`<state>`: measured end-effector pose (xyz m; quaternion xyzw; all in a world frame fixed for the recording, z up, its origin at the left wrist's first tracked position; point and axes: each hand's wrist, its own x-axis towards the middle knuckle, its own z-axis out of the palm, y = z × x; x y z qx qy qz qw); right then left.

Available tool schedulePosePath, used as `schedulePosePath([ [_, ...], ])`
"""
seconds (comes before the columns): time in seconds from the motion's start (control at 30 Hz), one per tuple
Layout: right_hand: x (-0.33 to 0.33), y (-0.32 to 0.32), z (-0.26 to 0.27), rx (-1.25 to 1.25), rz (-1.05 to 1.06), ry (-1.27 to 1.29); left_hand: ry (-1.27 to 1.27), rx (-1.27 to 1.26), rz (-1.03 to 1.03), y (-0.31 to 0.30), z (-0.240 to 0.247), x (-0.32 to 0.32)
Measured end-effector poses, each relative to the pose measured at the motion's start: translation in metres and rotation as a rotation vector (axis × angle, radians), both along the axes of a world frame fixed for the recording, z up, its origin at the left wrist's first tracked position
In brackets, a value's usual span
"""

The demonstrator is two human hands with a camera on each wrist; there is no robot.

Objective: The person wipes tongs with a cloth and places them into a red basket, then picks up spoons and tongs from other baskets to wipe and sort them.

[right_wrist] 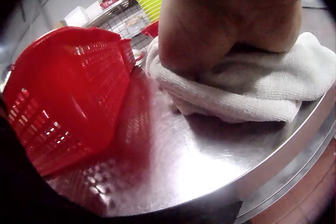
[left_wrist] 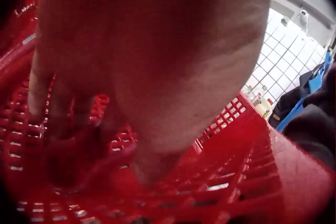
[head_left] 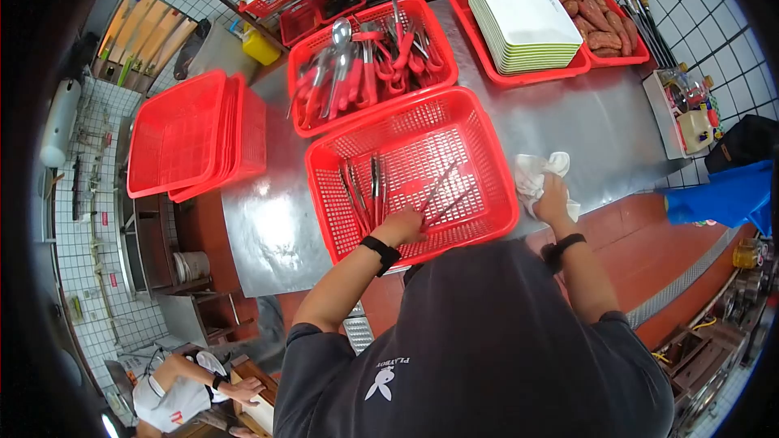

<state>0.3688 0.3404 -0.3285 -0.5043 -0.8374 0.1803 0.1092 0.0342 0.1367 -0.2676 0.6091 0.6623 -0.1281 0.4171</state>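
My left hand [head_left: 402, 229] reaches down into a red perforated basket [head_left: 495, 186] at the table's front. It holds a red-handled tool with two slim dark arms [head_left: 439, 185] spread apart; the left wrist view shows pinkish-red handle curves [left_wrist: 113, 158] by the fingers, and I cannot tell whether it is scissors or tongs. More slim metal tools [head_left: 376, 182] lie along the basket's left side. To the right of the basket, my right hand [head_left: 553, 203] grips a bunched white cloth [right_wrist: 231, 100] on the steel table [head_left: 604, 122]. Its fingers are largely hidden in the right wrist view.
Behind stands another red basket [head_left: 442, 20] heaped with red-handled tongs and scissors. Nested red baskets [head_left: 180, 134] sit left. At the back right are stacked white trays [head_left: 523, 8] and a red tray of sausages [head_left: 596, 20]. Another person [head_left: 166, 397] is at lower left.
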Motion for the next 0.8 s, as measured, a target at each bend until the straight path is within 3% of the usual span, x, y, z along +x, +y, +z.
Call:
schedulePosePath([
  [0.1, -0.002, -0.001, 0.001, -0.026, -0.019, -0.018, 0.000, 0.014, 0.116, 0.005, 0.036, 0.007],
  [0.3, -0.001, -0.002, 0.007, 0.014, -0.004, 0.001, -0.014, 0.458, 0.517, -0.014, 0.067, 0.002],
  [0.37, -0.002, -0.002, 0.004, 0.008, -0.011, 0.001, 0.038, 0.568, 0.492, -0.024, 0.075, -0.006],
  [0.43, 0.001, -0.001, -0.001, -0.013, -0.019, -0.025, -0.373, 0.406, 1.124, -0.029, 0.088, -0.012],
  [0.47, 0.002, -0.001, -0.004, -0.017, -0.026, -0.026, -0.373, 0.400, 1.118, -0.035, 0.084, -0.019],
  [0.53, 0.001, -0.001, -0.002, -0.014, -0.022, -0.053, -0.583, 0.576, 1.376, -0.052, 0.077, -0.034],
  [0.63, -0.003, -0.003, 0.009, -0.010, -0.025, -0.010, -0.512, 0.797, 1.423, -0.070, 0.081, -0.037],
  [0.8, -0.008, -0.004, 0.009, -0.036, -0.047, -0.034, -0.174, 0.764, 1.346, -0.088, 0.097, -0.030],
])
